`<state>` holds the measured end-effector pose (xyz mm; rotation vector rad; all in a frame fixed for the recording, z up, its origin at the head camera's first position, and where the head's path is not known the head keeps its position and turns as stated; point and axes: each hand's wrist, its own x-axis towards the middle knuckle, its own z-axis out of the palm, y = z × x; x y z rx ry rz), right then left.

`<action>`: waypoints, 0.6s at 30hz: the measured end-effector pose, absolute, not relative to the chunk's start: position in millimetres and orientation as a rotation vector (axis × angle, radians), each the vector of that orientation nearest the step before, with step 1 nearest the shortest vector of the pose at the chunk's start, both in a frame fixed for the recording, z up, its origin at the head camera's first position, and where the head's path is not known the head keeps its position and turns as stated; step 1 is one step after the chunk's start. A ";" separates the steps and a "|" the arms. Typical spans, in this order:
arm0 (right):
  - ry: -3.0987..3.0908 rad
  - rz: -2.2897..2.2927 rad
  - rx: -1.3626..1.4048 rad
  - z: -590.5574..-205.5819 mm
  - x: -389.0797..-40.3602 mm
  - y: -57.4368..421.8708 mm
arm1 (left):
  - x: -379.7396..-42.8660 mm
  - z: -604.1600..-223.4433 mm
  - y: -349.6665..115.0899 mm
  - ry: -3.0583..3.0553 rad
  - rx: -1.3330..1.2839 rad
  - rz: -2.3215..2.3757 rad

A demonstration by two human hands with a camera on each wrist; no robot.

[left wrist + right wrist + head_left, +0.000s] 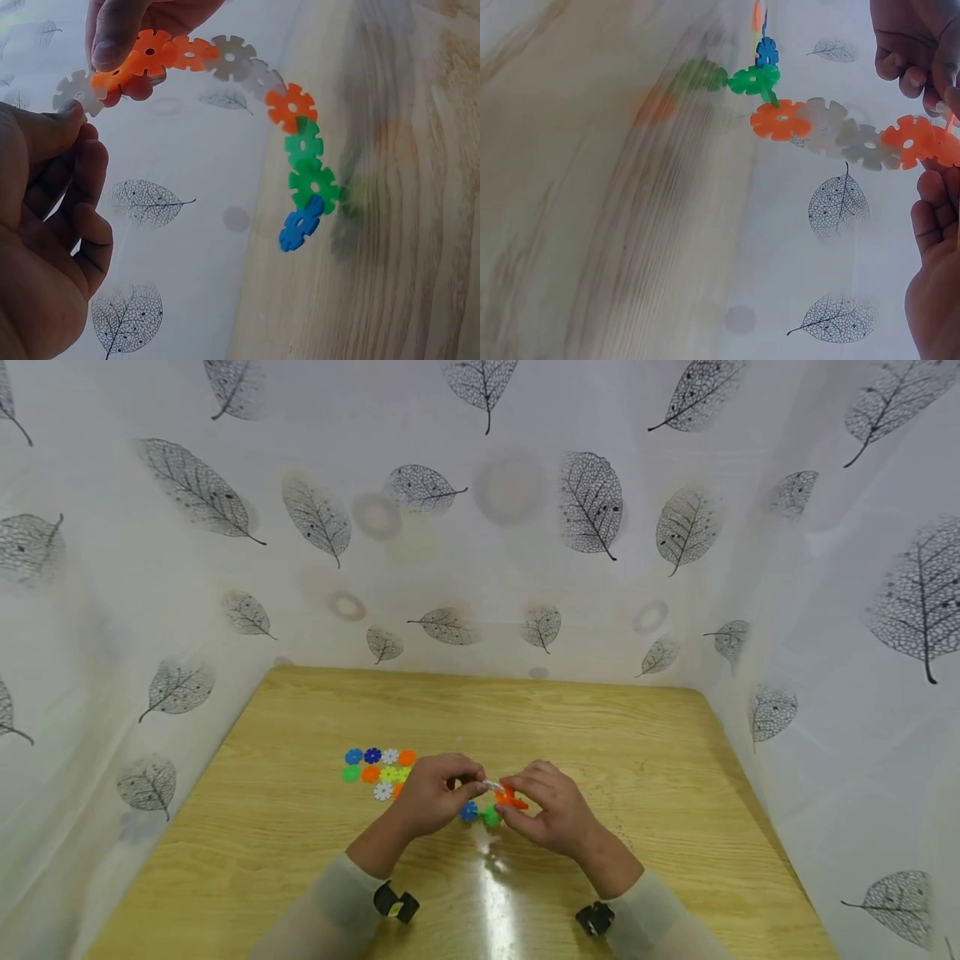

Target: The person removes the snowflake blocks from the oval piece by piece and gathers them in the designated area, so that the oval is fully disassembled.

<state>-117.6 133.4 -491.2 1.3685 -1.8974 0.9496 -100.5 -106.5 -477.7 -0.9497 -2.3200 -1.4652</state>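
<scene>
Near the middle of the table, my left hand (444, 793) pinches a white snowflake disc (73, 96) by its edge. Beside it, my right hand (551, 806) grips an orange snowflake disc (112, 78) at the end of a linked chain. The white disc meets this orange one; whether their slots are joined, I cannot tell. From the right fingers the chain runs through orange, white, another orange disc (781, 120), green discs (313, 186) and a blue disc (301, 223) at the hanging end. Fingers cover part of the gripped discs.
Left of my hands, loose snowflake discs lie in rows on the wooden table (300, 860): blue, white, orange, green and yellow, including a green disc (352, 773). My left hand hides some of them. A leaf-printed white curtain (480, 568) surrounds the table at the back and sides.
</scene>
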 end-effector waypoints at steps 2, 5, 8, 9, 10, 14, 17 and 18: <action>-1.891 0.953 1.376 -490.9 -118.2 132.7 | -101.2 -477.5 -108.3 -2.322 -0.955 -1.448; -1.897 0.956 1.383 -492.2 -119.8 133.6 | -103.5 -475.5 -114.0 -2.319 -0.946 -1.442; -1.911 0.947 1.349 -495.8 -121.1 139.8 | -107.5 -470.5 -127.0 -2.273 -0.838 -1.476; -1.917 0.945 1.331 -497.5 -121.6 142.7 | -109.1 -468.0 -132.3 -2.256 -0.791 -1.492; -1.924 0.943 1.309 -499.0 -122.0 145.8 | -110.8 -466.0 -138.0 -2.243 -0.743 -1.505; -1.931 0.953 1.257 -502.7 -123.8 155.8 | -113.7 -461.6 -155.0 -2.296 -0.614 -1.565; -1.920 0.966 1.263 -502.4 -125.6 158.2 | -111.5 -465.4 -161.7 -2.376 -0.510 -1.626; -1.913 0.968 1.268 -501.8 -126.0 158.1 | -110.6 -467.1 -163.9 -2.398 -0.467 -1.650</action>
